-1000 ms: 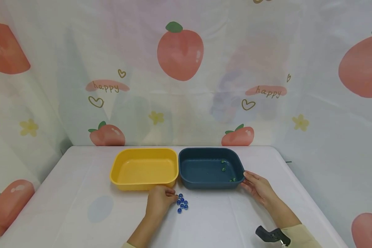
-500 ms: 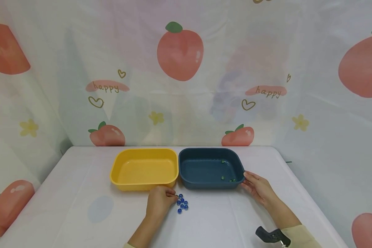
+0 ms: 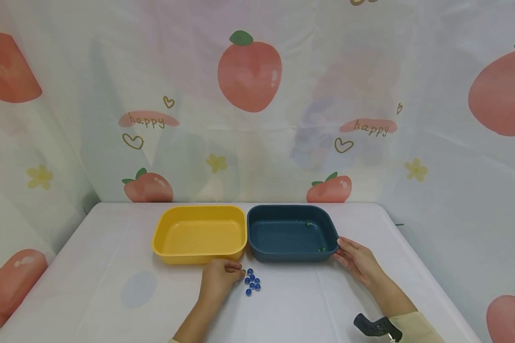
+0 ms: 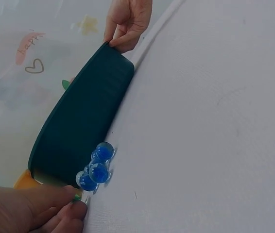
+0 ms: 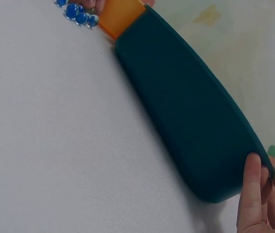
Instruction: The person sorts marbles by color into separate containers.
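Note:
My left hand (image 3: 218, 283) is just in front of the yellow tub (image 3: 199, 259), its thumb and fingers pinching a small green marble (image 4: 77, 197), mostly hidden by the fingertips. Right beside those fingertips lies a cluster of several clear marbles with blue centres (image 3: 252, 277) on the white cloth. My right hand (image 3: 360, 262) holds the near right corner of the dark blue tub (image 3: 292, 256), thumb at the rim and fingers against the outer wall. Inside that tub are a green marble (image 3: 308, 223) towards the back and more green marbles (image 3: 322, 249) near the front right corner.
Both tubs stand side by side on a table covered with a white cloth (image 3: 300, 305). A peach-printed curtain (image 3: 257, 143) hangs behind the table and along its sides. A black strap-like piece (image 3: 377, 326) sits by the right sleeve.
One green marble in the dark blue tub has rolled towards its near side and no longer shows. My left hand has shifted very slightly left; the right hand keeps its hold.

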`<control>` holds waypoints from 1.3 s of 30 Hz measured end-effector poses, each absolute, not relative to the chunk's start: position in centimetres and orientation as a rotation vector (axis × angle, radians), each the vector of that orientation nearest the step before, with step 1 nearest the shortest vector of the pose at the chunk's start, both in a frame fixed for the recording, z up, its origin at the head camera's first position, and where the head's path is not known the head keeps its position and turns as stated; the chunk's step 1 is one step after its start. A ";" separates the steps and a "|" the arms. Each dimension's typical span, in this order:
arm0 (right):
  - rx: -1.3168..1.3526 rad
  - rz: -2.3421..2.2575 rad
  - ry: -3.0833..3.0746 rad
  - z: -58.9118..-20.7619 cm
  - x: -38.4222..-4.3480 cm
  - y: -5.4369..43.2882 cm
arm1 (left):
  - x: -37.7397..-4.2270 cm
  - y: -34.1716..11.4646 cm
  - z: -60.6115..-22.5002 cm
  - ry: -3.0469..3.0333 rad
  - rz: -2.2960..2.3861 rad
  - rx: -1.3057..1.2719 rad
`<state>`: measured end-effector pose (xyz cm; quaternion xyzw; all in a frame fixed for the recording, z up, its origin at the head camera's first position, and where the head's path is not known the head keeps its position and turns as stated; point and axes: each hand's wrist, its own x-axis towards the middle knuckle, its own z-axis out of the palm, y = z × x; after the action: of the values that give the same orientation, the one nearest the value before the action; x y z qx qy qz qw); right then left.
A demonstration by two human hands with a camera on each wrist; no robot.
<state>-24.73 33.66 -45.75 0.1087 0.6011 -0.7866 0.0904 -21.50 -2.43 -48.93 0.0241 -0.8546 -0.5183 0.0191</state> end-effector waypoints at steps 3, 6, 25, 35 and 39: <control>0.318 -2.338 1.791 -45.8 -24.7 33.7 | -21.6 -2.7 -49.0 -2.660 -1.648 0.097; 0.314 -2.337 1.791 -45.8 -24.7 33.7 | -21.8 -2.9 -49.1 -2.665 -1.674 0.117; 0.341 -2.342 1.776 -45.7 -24.8 33.6 | -21.8 -2.5 -47.4 -2.515 -2.082 0.149; 0.338 -2.348 1.765 -45.6 -24.8 33.6 | -21.8 -1.8 -45.8 -2.515 -2.139 0.144; 0.327 -2.366 1.745 -45.6 -24.8 33.7 | -21.9 -1.6 -45.1 -2.562 -2.089 0.147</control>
<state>-24.83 33.65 -45.63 0.1100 0.5876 -0.7964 0.0917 -21.91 -1.57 -45.11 0.0442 -0.7716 -0.6291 -0.0834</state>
